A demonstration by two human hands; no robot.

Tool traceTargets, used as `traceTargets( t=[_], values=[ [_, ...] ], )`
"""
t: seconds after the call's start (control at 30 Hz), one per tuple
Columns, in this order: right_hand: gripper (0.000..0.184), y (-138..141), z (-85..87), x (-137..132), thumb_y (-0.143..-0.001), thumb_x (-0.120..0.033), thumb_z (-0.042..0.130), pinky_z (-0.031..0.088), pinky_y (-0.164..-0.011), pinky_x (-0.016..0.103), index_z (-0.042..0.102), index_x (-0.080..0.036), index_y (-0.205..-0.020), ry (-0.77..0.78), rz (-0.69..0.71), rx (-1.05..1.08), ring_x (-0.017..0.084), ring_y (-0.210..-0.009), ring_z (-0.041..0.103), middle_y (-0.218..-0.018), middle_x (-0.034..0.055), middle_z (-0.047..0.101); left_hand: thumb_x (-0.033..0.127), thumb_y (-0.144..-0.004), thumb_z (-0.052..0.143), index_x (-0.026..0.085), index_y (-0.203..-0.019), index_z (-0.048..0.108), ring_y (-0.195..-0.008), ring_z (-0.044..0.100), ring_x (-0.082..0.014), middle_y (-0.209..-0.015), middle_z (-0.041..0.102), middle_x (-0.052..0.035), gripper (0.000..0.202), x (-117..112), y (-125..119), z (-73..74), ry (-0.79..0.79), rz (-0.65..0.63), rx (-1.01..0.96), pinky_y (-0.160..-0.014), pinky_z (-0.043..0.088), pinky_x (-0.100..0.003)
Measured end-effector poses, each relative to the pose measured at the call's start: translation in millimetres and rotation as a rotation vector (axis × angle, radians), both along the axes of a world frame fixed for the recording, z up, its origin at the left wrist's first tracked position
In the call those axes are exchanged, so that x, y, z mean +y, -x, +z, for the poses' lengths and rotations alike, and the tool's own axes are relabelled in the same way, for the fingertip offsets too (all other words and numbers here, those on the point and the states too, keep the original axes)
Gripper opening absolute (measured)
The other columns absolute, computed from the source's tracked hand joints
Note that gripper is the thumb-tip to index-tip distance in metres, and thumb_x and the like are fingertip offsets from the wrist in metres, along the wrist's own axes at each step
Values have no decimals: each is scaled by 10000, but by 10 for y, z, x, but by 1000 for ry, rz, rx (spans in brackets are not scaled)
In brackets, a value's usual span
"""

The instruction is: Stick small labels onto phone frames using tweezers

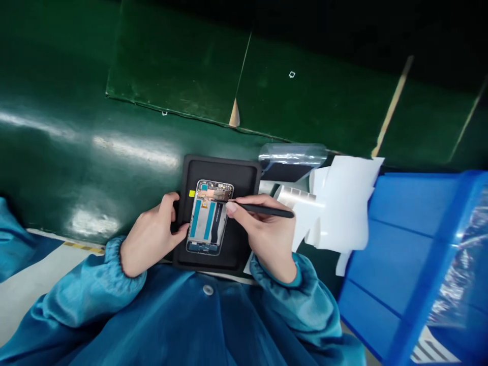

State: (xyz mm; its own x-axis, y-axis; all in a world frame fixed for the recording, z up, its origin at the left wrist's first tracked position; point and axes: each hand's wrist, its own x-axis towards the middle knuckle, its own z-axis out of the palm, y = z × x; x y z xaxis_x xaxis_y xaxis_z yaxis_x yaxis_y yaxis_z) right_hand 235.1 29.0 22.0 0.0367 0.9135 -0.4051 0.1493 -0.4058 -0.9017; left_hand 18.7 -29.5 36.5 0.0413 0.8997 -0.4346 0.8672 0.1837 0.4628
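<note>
Right hand (272,231) pinches black tool (263,209) over opened phone (202,221); left hand (148,240) half-spread, thumb at phone's edge. White sheets (345,203) near black tray (244,175).

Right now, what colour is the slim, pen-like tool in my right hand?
The slim, pen-like tool is black; it shows best in the head view.

The head view looks forward and down at a nearby phone (202,219).
</note>
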Motion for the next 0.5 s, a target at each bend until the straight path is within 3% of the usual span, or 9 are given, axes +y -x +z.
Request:
traceTargets(
  t=[0.17, 0.33, 0.5],
  values=[
    [198, 59, 76, -27, -698, -332, 896, 620, -578, 289, 757, -210, -770, -17, 29, -101, 201, -635, 725, -733, 25, 754, 279, -840, 671, 196, -1217, 420, -626, 608, -152, -809, 587, 33, 461, -25, -31, -8, -59, -23, 15, -541, 440, -261],
    [144, 86, 66, -37, -734, -290, 869, 617, -592, 282, 761, -209, -786, -27, 52, -139, 198, -659, 727, -758, 24, 762, 314, -911, 585, 182, -1223, 478, -842, 607, -218, -942, 596, -47, 354, -14, -74, -67, -298, -28, 111, -732, 513, -334],
    [148, 99, 57, -23, -752, -310, 858, 630, -633, 308, 758, -211, -798, -33, 78, -132, 207, -679, 732, -756, 23, 760, 223, -910, 588, 187, -1196, 551, -947, 605, -229, -1053, 620, -88, 290, 35, -154, -122, -472, -73, 38, -838, 516, -351]
  ],
)
